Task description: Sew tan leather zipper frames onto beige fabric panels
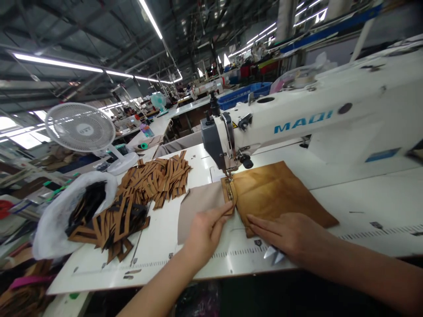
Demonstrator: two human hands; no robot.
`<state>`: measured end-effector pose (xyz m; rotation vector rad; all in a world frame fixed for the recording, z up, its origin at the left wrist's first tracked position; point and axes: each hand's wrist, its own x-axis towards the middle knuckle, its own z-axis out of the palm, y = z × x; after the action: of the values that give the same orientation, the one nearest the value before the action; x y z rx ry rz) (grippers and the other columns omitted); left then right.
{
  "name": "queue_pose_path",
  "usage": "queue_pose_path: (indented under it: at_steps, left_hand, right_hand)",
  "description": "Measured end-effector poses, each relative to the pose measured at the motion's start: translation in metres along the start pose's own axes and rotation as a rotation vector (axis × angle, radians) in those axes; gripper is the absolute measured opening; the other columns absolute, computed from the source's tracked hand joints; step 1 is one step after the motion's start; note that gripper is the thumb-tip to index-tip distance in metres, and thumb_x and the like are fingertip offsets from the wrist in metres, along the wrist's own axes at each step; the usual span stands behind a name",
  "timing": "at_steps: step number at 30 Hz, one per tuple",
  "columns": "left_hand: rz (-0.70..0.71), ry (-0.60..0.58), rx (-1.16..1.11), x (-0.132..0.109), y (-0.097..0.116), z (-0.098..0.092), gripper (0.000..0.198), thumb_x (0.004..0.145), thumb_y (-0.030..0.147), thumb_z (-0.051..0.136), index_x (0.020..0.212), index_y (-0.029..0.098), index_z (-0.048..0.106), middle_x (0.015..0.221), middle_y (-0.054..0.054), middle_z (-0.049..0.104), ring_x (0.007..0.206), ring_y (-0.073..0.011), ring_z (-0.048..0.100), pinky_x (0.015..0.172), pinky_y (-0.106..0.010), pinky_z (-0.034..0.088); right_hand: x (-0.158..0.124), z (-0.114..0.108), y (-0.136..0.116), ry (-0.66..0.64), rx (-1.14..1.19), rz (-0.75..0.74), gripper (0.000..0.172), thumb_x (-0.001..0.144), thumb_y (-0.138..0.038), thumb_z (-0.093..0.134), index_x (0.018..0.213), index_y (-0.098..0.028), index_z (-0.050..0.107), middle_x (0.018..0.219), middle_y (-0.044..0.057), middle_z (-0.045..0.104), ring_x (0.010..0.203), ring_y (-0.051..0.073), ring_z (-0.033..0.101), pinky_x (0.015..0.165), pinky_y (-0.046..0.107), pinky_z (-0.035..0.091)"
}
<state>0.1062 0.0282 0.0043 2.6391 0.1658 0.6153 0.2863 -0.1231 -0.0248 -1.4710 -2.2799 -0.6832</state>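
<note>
A small brown fabric piece with a zipper-like slot [229, 193] lies under the needle area of the white sewing machine [297, 119]. My left hand [205, 231] has its index finger and thumb close together at this piece's near edge; the other fingers are curled. Beneath the piece a beige fabric panel [198, 209] extends to the left. My right hand [286, 233] rests with fingers stretched out on the near edge of a larger brown fabric panel [280, 189]. White-silver pointed blades [274, 255] stick out below my right palm; whether the hand holds them is hidden.
A heap of brown strips [158, 178] lies left on the white table [165, 240]. More dark-edged strips [120, 222] spill from a white plastic bag [54, 229]. A white fan [82, 127] stands behind them. A blue crate [244, 94] sits beyond the machine.
</note>
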Motion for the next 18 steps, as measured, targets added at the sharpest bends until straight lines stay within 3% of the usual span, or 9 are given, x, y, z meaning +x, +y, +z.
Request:
queue_pose_path:
  at_steps: [5, 11, 18]
  left_hand:
    - [0.2, -0.041, 0.235, -0.004, 0.007, 0.014, 0.035, 0.097, 0.014, 0.034, 0.124, 0.009, 0.055, 0.126, -0.015, 0.059, 0.121, -0.0203, 0.053, 0.102, -0.035, 0.047]
    - [0.214, -0.047, 0.312, -0.007, 0.009, 0.019, 0.032, 0.097, 0.016, 0.036, 0.121, 0.009, 0.057, 0.126, -0.016, 0.059, 0.121, -0.0214, 0.052, 0.102, -0.036, 0.046]
    - [0.246, -0.166, 0.456, -0.006, 0.012, 0.015, 0.031, 0.095, 0.015, 0.042, 0.123, 0.007, 0.054, 0.131, -0.018, 0.055, 0.124, -0.0238, 0.049, 0.102, -0.037, 0.045]
  right_hand:
    - [-0.001, -0.003, -0.005, -0.006, -0.027, 0.02, 0.046, 0.075, 0.004, 0.036, 0.112, -0.005, 0.062, 0.112, 0.014, 0.064, 0.066, 0.016, 0.064, 0.05, 0.028, 0.052]
    - [0.001, 0.001, -0.007, 0.05, -0.067, 0.029, 0.044, 0.077, 0.004, 0.035, 0.109, -0.006, 0.063, 0.108, 0.011, 0.066, 0.07, 0.016, 0.064, 0.05, 0.026, 0.049]
    - [-0.002, 0.007, -0.006, 0.058, -0.081, 0.004, 0.045, 0.076, 0.006, 0.034, 0.108, -0.007, 0.063, 0.107, 0.011, 0.067, 0.067, 0.016, 0.064, 0.051, 0.027, 0.049]
